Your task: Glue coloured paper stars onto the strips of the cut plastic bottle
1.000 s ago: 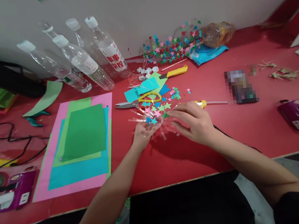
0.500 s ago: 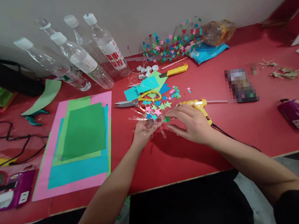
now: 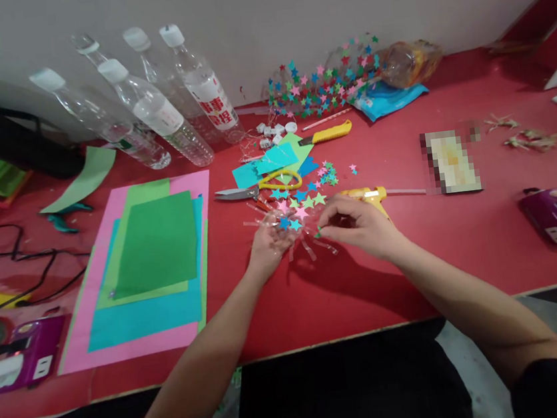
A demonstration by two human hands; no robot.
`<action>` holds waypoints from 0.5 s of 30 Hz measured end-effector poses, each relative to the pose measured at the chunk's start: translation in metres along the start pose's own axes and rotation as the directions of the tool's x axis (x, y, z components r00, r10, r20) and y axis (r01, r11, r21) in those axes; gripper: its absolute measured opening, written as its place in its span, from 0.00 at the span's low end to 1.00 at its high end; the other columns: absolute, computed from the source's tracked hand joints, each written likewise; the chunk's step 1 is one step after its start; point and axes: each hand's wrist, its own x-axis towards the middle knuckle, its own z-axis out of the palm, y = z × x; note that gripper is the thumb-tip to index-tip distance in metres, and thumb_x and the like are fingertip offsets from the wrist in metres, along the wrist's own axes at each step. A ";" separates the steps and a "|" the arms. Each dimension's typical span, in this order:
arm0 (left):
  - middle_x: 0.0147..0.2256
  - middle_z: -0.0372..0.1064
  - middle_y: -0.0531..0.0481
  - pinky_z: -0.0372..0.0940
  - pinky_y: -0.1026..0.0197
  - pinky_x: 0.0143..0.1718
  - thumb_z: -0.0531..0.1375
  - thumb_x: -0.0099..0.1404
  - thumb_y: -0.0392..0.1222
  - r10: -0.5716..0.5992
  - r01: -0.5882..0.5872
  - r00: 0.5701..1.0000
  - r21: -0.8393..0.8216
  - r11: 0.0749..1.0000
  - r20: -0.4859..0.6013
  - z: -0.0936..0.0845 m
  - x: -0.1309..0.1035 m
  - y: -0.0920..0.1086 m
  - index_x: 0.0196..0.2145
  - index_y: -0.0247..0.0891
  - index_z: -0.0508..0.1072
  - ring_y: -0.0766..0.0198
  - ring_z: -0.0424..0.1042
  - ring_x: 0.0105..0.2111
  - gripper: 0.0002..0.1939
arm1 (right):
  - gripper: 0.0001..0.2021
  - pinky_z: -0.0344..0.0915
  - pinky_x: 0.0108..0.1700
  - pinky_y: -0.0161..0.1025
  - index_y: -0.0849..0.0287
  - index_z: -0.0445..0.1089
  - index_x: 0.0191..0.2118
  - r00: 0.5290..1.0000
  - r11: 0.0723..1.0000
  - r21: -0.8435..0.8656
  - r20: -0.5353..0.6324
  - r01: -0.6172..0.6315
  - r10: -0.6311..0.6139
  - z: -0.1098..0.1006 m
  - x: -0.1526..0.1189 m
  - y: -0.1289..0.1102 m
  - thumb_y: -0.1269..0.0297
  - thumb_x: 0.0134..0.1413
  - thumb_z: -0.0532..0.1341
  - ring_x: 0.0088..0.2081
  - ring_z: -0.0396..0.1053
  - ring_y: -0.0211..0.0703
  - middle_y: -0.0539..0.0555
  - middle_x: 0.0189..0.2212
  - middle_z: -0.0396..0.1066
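My left hand (image 3: 268,245) is closed around a clear plastic piece cut into thin strips (image 3: 308,248) that fan outward. Pink, blue and light green paper stars (image 3: 301,212) show on and around it. At its right side my right hand (image 3: 364,227) pinches a small dark green star (image 3: 318,234), mostly covered by the fingertips. Behind the right hand lies a yellow glue gun (image 3: 370,194) with a glue stick in its back. Yellow-handled scissors (image 3: 279,182) rest just beyond the plastic piece.
Coloured sheets (image 3: 154,243) are stacked at left, with clear bottles (image 3: 160,118) behind. A yellow box cutter (image 3: 333,132), paper scraps (image 3: 273,159) and a star-covered plastic bottle piece (image 3: 315,91) lie toward the wall. A phone (image 3: 453,161) and purple power socket (image 3: 556,217) are at right.
My right hand's fingers have gone from spread apart to a pinch on the dark green star. The plastic piece has turned slightly, so more strips show at its front.
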 end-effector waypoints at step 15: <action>0.45 0.76 0.43 0.70 0.56 0.46 0.72 0.46 0.42 -0.019 0.019 0.999 -0.013 1.000 0.045 -0.001 0.000 -0.006 0.43 0.38 0.67 0.57 0.78 0.41 0.28 | 0.01 0.62 0.30 0.32 0.57 0.68 0.35 0.970 0.966 -0.208 -0.155 0.155 -0.190 0.007 -0.002 0.004 0.68 0.58 0.61 0.29 0.67 0.32 0.47 0.29 0.73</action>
